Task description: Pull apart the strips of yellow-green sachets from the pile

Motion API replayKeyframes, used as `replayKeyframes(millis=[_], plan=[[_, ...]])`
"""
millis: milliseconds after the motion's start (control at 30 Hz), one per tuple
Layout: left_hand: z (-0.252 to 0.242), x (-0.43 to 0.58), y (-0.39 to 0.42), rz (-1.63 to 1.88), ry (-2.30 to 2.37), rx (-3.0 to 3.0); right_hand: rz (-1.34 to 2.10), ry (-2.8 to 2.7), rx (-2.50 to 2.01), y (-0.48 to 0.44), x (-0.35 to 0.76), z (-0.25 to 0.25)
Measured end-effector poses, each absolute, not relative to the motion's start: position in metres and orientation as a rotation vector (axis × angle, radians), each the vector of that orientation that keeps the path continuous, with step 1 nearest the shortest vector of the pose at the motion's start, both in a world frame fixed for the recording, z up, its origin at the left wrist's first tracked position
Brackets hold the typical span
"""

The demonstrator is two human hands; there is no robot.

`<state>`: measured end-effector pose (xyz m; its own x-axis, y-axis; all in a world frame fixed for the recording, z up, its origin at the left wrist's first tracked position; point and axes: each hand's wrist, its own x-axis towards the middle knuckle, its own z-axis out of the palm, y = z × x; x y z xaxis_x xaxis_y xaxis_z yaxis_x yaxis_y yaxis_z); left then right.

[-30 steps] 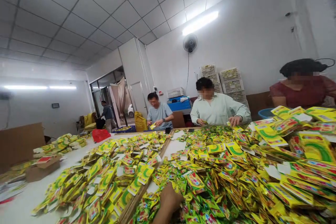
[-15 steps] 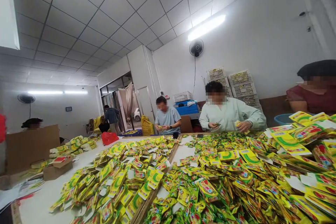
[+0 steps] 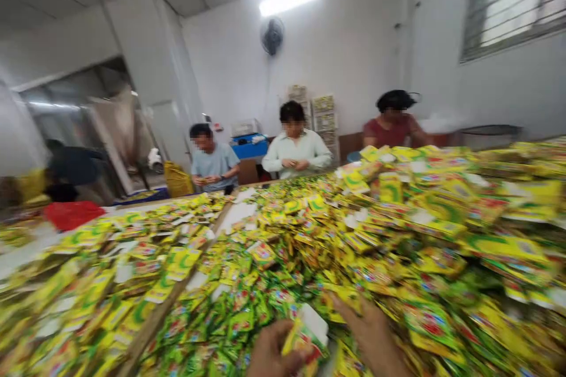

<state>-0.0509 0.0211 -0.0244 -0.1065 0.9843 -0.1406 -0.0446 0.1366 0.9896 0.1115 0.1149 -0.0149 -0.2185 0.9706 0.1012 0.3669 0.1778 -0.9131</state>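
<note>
At the bottom of the head view, my left hand (image 3: 270, 349) is closed around a small yellow-and-green carton (image 3: 301, 343) with a white flap standing up at its top. Just right of it, my right hand (image 3: 371, 330) reaches over the heap of small green-and-yellow sachets (image 3: 247, 306). Its fingers look stretched out and somewhat blurred, and I see nothing held in them. The fingertips are at the sachets; whether they touch any I cannot tell.
Flat yellow cartons (image 3: 446, 206) lie heaped at right, with more cartons (image 3: 88, 294) at left beyond a wooden strip (image 3: 177, 291). Three co-workers sit across the table: one in light blue (image 3: 221, 159), one in pale green (image 3: 305, 147), one in dark red (image 3: 375, 129). A red bag (image 3: 73, 215) lies far left.
My view has swung to the right and down, showing a barred window. Both my hands have come into view at the bottom, the left with a carton. The pale-green co-worker's hands have come together.
</note>
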Motion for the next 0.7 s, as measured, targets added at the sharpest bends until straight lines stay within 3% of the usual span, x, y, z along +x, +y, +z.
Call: replayKeyframes(millis=[133, 400, 700], plan=[[-0.012, -0.047, 0.018, 1.328, 1.311, 0.9, 1.025, -1.924, -1.199, 0.108, 0.105, -0.012], [-0.006, -0.048, 0.009, 1.23, 1.373, 0.922, 1.194, -2.226, -1.005, 0.1, 0.118, 0.001], [-0.006, -0.044, 0.01, 1.268, 1.294, 0.867, 0.973, -2.01, -1.115, 0.096, 0.1, -0.009]])
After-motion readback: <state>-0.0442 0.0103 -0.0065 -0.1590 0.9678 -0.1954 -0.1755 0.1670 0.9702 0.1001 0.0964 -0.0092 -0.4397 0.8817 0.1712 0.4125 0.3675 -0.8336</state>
